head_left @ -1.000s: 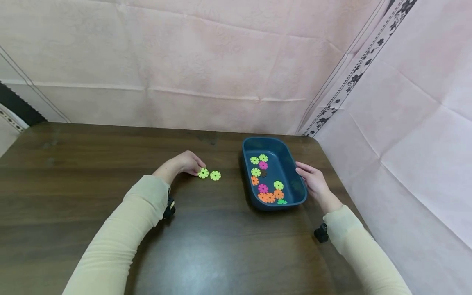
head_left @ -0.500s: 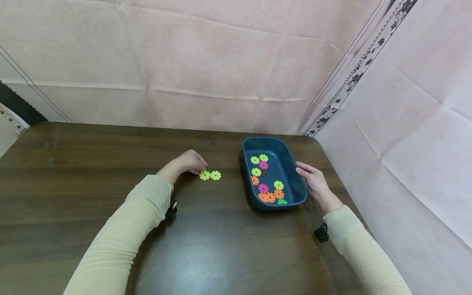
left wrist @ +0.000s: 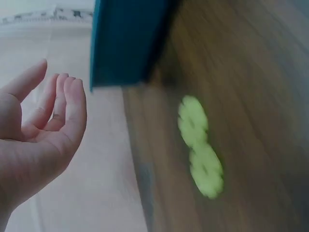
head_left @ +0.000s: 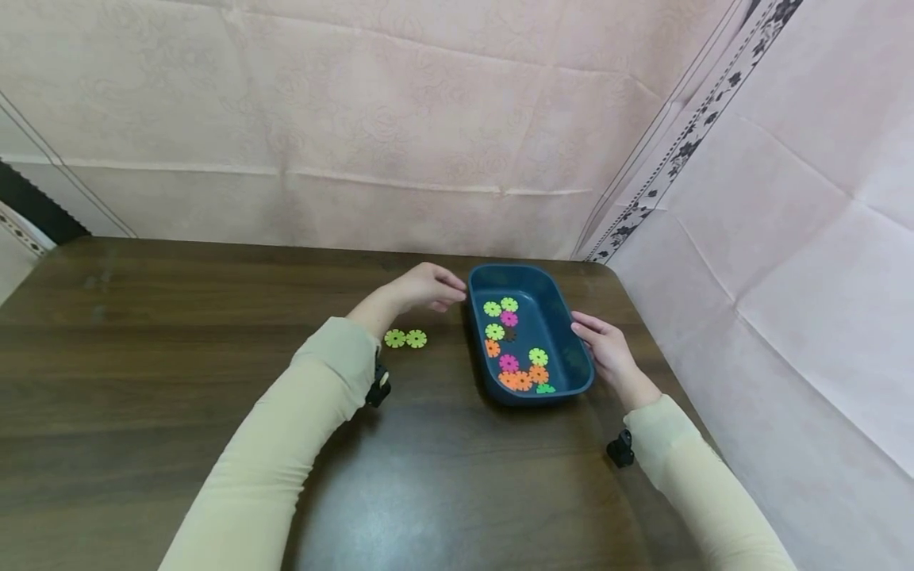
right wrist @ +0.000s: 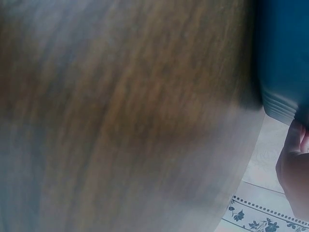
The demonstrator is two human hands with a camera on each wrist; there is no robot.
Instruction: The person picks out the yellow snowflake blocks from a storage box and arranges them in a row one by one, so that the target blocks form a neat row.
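Head view: two yellow discs (head_left: 416, 339) appear to have been laid out, edge to edge, left of the tray (head_left: 540, 313); other discs (head_left: 509, 363) are left to be handled inside it. Of the hands, the left (head_left: 428, 288) is loosely open and unfilled just beside the tray's left rim, while its right rim is gripped by the right (head_left: 605, 349). The left palm's bareness is revealed only by the left wrist view; the tray's contents, only from the head.
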